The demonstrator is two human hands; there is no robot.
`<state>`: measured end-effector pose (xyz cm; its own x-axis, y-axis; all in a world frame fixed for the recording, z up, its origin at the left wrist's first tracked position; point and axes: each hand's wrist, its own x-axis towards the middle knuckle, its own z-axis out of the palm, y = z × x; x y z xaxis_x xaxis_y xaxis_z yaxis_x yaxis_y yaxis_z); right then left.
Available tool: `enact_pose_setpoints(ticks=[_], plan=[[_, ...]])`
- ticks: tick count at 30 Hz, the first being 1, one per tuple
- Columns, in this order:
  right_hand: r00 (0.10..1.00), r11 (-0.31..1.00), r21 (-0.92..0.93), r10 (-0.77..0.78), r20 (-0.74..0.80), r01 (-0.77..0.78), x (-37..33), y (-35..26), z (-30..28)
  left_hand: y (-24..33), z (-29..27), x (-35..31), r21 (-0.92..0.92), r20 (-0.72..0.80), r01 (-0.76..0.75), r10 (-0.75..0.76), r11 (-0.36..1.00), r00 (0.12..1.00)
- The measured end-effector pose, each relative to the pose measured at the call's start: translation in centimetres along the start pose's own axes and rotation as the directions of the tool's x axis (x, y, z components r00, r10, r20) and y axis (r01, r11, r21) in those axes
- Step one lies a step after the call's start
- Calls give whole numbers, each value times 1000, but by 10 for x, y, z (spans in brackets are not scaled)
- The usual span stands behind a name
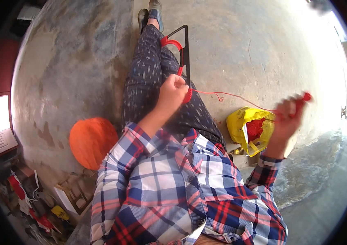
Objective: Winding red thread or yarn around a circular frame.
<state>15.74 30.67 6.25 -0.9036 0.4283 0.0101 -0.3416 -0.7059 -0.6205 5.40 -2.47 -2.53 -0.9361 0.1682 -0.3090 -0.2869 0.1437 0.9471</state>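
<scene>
Blurry right hand point(286, 116) and red bundle point(301, 106)

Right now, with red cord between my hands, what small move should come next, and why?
I'd probably work out the small curl in the red cord before pulling it tight: it sits between your left hand, at the black frame, and your right hand, and could knot.

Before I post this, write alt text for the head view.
The left hand holds a black frame partly wrapped in red over outstretched legs; the blurred right hand holds red cord running between the hands. An open yellow bag holding red material sits on the floor.
</scene>
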Motion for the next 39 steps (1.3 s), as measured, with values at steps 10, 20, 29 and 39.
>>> enact_pose_setpoints(ticks=[10,20,29,39], plan=[[486,493,-226,870,89,-840,-42,151,66,57,3,-38,-496,403,175,46,851,914],[893,773,-461,432,-122,-437,26,173,15,37,-36,10,648,437,-638,484,415,758],[866,752,-557,487,111,-352,7,161,29,96,-23,19,670,251,-603,632,433,733],[835,726,-552,543,92,-410,-2,158,22,127,-36,25,576,157,-712,801,400,577]])
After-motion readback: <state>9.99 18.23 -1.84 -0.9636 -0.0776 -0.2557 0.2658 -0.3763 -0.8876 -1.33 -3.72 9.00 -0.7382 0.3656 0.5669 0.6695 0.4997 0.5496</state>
